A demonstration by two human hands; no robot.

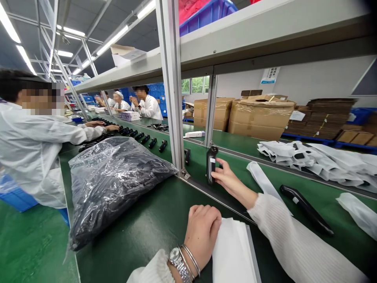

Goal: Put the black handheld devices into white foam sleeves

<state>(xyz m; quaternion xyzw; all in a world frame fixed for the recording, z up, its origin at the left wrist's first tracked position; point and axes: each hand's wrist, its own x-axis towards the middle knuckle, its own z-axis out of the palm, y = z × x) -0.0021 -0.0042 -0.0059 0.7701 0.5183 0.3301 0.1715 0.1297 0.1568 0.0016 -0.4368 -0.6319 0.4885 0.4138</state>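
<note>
My right hand (226, 177) grips a black handheld device (211, 165) with a small white label, holding it upright over the green conveyor belt. My left hand (202, 232), wearing a watch and bangles, rests with curled fingers at the corner of a stack of thin white sleeves (234, 251). Its fingertips are tucked under, so whether they pinch anything is hidden. To the right on the belt lies another black device (306, 210), between a white sleeve (265, 181) and a second wrapped-looking white piece (357, 214).
A large clear bag of dark items (118, 184) fills the left of the table. Black devices (152, 142) stand in a row behind it. A metal post (171, 86) and an overhead shelf (265, 39) frame the belt. A co-worker (32, 137) reaches in at left; white sleeves (324, 157) are heaped at right.
</note>
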